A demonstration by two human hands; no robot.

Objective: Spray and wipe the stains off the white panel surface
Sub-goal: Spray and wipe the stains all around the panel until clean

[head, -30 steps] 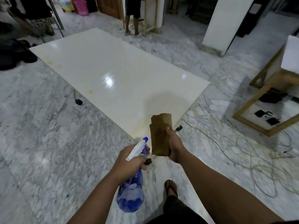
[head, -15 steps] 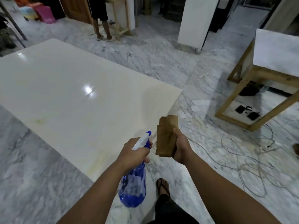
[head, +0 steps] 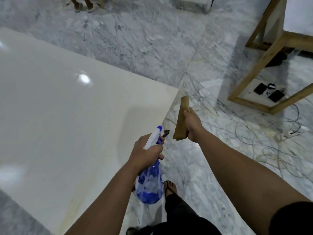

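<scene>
The glossy white panel lies flat on the marble floor and fills the left of the view. Faint yellowish stains run along its near edge. My left hand grips a blue spray bottle by its white trigger head, held over the panel's right edge with the nozzle pointing away from me. My right hand holds a folded brown cloth upright, just right of the panel's corner and above the floor.
A wooden frame stand is at the right with dark devices on the floor inside it. Loose cables spread over the floor at right. My sandalled foot is beside the panel. Another person's feet stand at the top.
I have stepped closer, so the panel now fills the left of the view. Both hands stay closed on the bottle and cloth, and the cloth has moved slightly right of the corner.
</scene>
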